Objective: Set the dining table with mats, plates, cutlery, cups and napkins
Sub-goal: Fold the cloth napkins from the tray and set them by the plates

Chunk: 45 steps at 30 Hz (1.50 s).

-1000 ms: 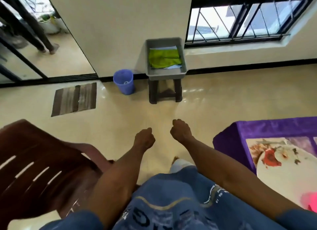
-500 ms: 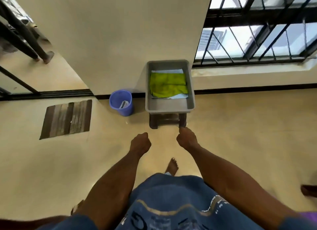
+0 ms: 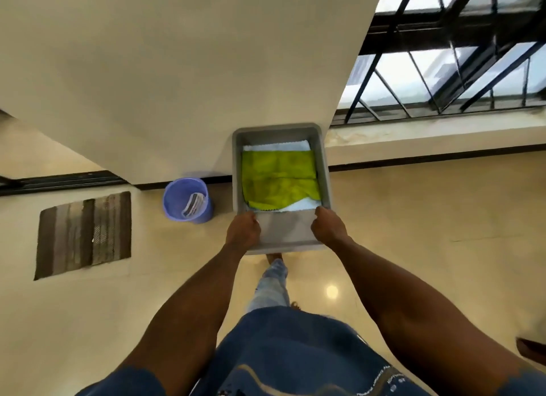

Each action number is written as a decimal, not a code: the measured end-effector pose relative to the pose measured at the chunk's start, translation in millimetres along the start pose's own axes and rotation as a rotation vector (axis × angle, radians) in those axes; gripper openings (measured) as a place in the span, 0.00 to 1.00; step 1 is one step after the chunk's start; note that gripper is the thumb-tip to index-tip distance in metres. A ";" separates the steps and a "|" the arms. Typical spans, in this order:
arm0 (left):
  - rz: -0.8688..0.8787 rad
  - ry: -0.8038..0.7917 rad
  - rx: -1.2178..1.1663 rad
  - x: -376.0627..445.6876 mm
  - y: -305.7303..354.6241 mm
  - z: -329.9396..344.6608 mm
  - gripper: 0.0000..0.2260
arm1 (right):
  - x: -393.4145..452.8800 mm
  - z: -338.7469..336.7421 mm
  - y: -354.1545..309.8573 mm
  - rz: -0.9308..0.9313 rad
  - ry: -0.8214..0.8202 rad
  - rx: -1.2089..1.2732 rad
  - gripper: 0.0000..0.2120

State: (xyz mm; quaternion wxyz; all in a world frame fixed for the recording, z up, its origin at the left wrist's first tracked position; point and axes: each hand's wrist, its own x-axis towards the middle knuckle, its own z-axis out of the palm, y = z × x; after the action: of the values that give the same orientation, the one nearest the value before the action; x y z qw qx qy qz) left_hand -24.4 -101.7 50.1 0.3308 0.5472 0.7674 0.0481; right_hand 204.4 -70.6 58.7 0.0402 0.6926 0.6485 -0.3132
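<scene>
A cream wall (image 3: 177,70) is filling the upper view, meeting a glossy beige floor (image 3: 413,233) along a dark skirting. Daylight is coming through a barred window (image 3: 443,70) at right. A striped doormat (image 3: 84,234) is lying near a blue bin (image 3: 204,212).

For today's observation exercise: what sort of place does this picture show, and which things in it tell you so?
Probably a room in a home: a polished tiled floor, a striped doormat near a doorway, a barred window, and a small purple bin against the wall.

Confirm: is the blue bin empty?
No, the blue bin left of the grey tray holds a printed wrapper or paper.
</scene>
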 end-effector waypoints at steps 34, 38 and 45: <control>0.149 -0.030 0.336 361.8 -1.1 36.0 0.18 | 353.2 32.9 -13.4 -0.186 0.016 -0.513 0.20; 0.085 0.050 0.008 346.5 7.6 9.6 0.08 | 332.2 5.1 -19.9 -0.133 0.050 -0.167 0.16; -0.125 0.097 -0.591 261.0 34.7 -63.5 0.05 | 245.5 -68.5 -53.3 0.076 0.220 0.557 0.04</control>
State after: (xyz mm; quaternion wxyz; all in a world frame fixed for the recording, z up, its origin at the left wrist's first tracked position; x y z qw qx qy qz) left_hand -79.5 157.9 -4.1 0.4412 0.3760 0.7671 0.2749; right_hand 172.1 183.7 12.8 -0.2101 0.7304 0.5118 -0.4007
